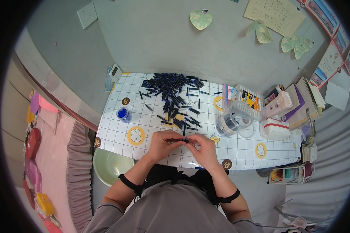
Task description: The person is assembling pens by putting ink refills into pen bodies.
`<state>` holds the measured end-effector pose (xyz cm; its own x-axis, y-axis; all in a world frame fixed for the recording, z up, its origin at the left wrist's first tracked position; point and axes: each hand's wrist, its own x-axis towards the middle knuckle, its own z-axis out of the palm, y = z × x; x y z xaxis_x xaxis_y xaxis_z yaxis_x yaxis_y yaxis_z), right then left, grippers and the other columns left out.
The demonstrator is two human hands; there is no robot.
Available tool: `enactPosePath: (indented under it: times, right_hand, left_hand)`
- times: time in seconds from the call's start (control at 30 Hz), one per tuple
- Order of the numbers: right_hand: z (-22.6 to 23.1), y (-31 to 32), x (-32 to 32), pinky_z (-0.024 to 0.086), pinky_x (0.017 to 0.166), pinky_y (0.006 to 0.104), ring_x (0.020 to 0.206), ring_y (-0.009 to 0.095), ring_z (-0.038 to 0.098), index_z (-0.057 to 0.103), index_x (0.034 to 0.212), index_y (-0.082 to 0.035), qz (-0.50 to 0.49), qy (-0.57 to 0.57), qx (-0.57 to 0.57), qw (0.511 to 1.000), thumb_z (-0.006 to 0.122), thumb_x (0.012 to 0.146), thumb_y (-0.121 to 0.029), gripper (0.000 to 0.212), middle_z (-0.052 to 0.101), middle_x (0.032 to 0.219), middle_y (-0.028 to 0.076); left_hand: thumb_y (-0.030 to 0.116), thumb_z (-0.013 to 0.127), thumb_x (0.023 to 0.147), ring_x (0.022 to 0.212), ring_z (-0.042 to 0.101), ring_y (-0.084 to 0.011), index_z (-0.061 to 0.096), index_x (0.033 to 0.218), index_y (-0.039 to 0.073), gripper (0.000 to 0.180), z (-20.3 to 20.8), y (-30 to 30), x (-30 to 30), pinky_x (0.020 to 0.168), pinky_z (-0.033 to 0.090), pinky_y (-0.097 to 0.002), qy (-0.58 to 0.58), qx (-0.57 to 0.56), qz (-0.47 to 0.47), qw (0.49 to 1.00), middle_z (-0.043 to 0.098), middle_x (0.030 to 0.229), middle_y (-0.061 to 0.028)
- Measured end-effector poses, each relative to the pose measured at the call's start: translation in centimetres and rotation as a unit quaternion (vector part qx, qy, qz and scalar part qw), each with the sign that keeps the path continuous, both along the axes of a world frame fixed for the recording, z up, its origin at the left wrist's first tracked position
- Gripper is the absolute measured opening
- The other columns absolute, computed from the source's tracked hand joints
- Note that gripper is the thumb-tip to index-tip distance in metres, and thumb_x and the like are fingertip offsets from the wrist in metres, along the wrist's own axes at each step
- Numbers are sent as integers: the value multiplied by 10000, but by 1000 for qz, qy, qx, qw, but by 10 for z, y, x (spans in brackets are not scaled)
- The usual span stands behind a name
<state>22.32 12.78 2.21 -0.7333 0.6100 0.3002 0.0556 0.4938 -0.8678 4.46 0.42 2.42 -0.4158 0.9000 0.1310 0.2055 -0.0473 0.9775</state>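
My left hand [162,144] and my right hand [203,149] meet at the near side of the table. Their fingertips are pinched together on a small bundle of dark ink cartridges [185,140]; how many is hidden by the fingers. Just beyond them, a heap of slim blue-black ink cartridges [169,86] spreads from the wall toward my hands, with loose ones strewn around it. A small clear jar of bright blue pieces [123,114] stands to the left. On the right, a large clear tub [226,123] leans on its side with dark cartridges inside.
The white gridded tabletop [151,136] has its front edge close to my body. Along the right stand a clear case of pens [248,99], a white pouch [275,129], a pink box [279,104] and notebooks. A white clock [115,73] sits far left; a green basin [112,167] is below.
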Motion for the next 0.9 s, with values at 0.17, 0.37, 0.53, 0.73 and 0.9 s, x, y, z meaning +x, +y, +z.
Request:
enactPosePath:
  times: [0.17,0.37,0.53,0.73,0.9]
  right_hand:
    - [-3,2,3,620,766,371,900,297,764,805,1083,-46,-7,-30,0,1000,886,862,-36,236,791,986,124]
    - [-5,4,5,625,759,361,896,296,764,831,1098,-57,-4,-50,0,999,901,837,-35,270,792,965,128]
    - [-3,4,4,627,753,335,863,260,769,842,1106,-48,-5,-62,2,998,905,840,-29,274,790,962,131]
    - [-4,3,4,622,739,343,856,269,764,846,1083,-53,-12,-68,3,998,912,822,-36,271,784,939,132]
    - [-3,2,2,619,736,345,863,274,763,841,1050,-44,-9,-74,5,997,913,812,-38,249,780,912,125]
  left_hand:
    - [-21,875,916,904,760,-142,849,1067,-12,153,-5,-1,-3,801,636,-277,2,-18,-28,999,801,1019,-89]
    - [-21,890,896,888,763,-142,848,1064,-13,174,-5,-1,-4,790,632,-274,31,-18,-40,999,808,1016,-94]
    - [-14,902,878,886,775,-151,849,1076,-9,205,-7,-3,-5,790,636,-279,63,-17,-36,997,823,1036,-99]
    - [41,925,850,853,781,-181,874,1071,45,227,-3,-2,-6,763,624,-289,123,-6,-34,992,834,1009,-92]
    - [67,935,839,840,777,-192,886,1056,68,222,-5,-5,-6,736,607,-293,116,-7,-33,993,834,991,-89]
